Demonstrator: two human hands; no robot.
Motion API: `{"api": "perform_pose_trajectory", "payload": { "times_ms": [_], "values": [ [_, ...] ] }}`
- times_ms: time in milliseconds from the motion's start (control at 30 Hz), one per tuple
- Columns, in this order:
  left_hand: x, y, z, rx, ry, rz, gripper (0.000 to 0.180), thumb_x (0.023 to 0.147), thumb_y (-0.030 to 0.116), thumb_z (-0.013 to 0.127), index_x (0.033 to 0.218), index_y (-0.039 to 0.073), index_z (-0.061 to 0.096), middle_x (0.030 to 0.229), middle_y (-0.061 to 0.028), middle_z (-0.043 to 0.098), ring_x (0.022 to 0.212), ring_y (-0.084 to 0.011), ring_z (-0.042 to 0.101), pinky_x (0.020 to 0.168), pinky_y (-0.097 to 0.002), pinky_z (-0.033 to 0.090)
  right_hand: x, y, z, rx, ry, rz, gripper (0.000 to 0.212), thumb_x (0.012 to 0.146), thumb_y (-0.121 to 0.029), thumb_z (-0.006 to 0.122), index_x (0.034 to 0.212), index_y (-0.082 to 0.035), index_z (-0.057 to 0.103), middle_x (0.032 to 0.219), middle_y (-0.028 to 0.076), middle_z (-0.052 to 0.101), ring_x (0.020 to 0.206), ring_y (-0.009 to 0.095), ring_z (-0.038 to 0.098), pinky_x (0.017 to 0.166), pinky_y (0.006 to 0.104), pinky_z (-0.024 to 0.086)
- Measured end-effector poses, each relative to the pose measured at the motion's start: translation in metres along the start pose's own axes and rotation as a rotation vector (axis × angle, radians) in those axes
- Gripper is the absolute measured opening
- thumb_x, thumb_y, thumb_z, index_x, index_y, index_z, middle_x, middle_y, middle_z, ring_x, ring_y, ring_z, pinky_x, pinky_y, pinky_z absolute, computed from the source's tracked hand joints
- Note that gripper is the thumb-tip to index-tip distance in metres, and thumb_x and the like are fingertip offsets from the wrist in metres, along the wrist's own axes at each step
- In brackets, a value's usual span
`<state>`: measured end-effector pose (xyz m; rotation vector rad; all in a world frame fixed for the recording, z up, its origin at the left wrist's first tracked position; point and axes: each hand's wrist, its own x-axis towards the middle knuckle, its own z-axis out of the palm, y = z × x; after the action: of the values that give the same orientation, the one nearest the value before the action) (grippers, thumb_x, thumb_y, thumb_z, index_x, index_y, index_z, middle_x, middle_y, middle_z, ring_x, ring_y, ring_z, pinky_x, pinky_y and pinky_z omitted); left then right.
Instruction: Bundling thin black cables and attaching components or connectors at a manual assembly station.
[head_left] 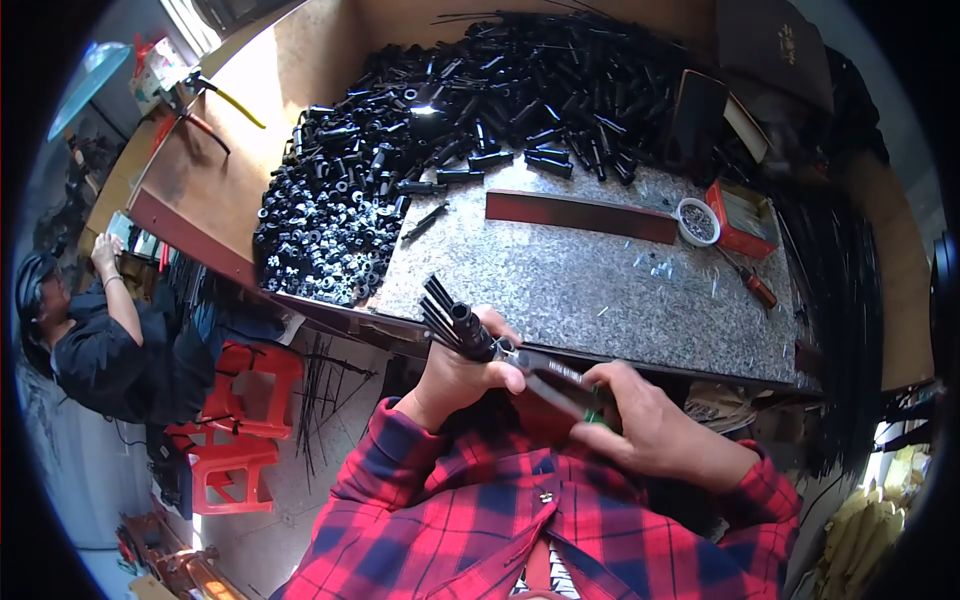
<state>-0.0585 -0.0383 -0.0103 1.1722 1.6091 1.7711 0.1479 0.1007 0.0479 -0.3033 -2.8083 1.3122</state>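
My left hand (448,388) is closed round a bundle of thin black rods (438,308) with a hollow black tube (462,316) among them, which looks like part of an umbrella frame. The bundle tilts up and away, just in front of the table's near edge. In my right hand (640,420) is a pair of pliers (555,378) with a green part at the handle. The jaws of the pliers meet the bundle beside my left thumb. Whether they grip anything there is too small to tell.
Black tubular parts (520,95) heap the table's back, with small ring-like pieces (335,235) at left. A dark red bar (580,215), white cup (698,222), red box (742,218) and screwdriver (757,288) lie on the granite top (520,265). A person (120,340) works at left near red stools (235,475).
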Motion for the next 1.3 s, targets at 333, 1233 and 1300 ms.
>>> {"api": "perform_pose_trajectory", "payload": {
  "times_ms": [333, 1233, 1300],
  "values": [
    [0.001, -0.006, -0.002, -0.191, -0.187, -0.045, 0.055, 0.051, 0.036, 0.092, 0.084, 0.004, 0.062, 0.078, -0.0007, 0.06, 0.074, -0.011, 0.055, 0.067, -0.0266, 0.043, -0.009, 0.001, -0.008, 0.962, -0.534, 0.543, 0.023, 0.095, -0.022, 0.054, 0.102, 0.0, 0.054, 0.087, 0.011, 0.066, 0.067, 0.016, 0.065, 0.059, 0.0255, 0.051],
    [0.01, -0.008, 0.0, -0.205, -0.117, -0.077, 0.062, 0.05, 0.038, 0.091, 0.092, 0.004, 0.059, 0.083, -0.0001, 0.059, 0.078, -0.0102, 0.057, 0.069, -0.0245, 0.045, -0.003, 0.021, -0.003, -0.48, 0.222, -0.133, 0.064, 0.081, -0.03, 0.068, 0.133, -0.003, 0.042, 0.09, 0.018, 0.053, 0.079, 0.035, 0.055, 0.069, 0.0405, 0.046],
    [0.012, -0.002, -0.003, -0.226, -0.188, -0.173, 0.08, 0.046, 0.049, 0.087, 0.104, 0.005, 0.054, 0.089, 0.0013, 0.058, 0.076, -0.0069, 0.055, 0.065, -0.0218, 0.044, 0.0, 0.032, -0.004, -0.24, 0.196, -0.197, 0.056, 0.085, -0.029, 0.066, 0.132, -0.005, 0.048, 0.081, 0.01, 0.055, 0.069, 0.023, 0.057, 0.061, 0.0328, 0.045]
  ]
}}
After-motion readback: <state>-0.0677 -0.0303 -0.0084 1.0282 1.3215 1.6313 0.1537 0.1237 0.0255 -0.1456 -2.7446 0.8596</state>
